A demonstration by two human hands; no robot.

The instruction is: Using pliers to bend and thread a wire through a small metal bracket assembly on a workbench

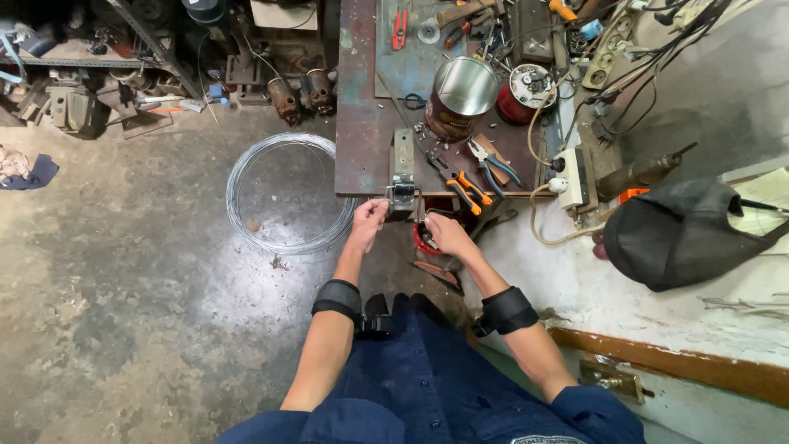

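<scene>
A small grey bench vise (402,173) is fixed at the near edge of a rusty metal workbench (362,140). My left hand (367,220) pinches a thin wire right at the left side of the vise jaws. The wire seems to run from the coil of grey wire (283,193) on the floor. My right hand (444,234) is closed just below and right of the vise, over something red; what it grips is hidden. Both forearms wear black bands.
On the bench stand a shiny open tin can (460,94), a red round part (526,94), blue-handled pliers (497,168) and orange-handled pliers (468,191). A power strip (575,177) with cables sits at the right. A dark bag (682,234) lies further right. Motor parts crowd the floor behind.
</scene>
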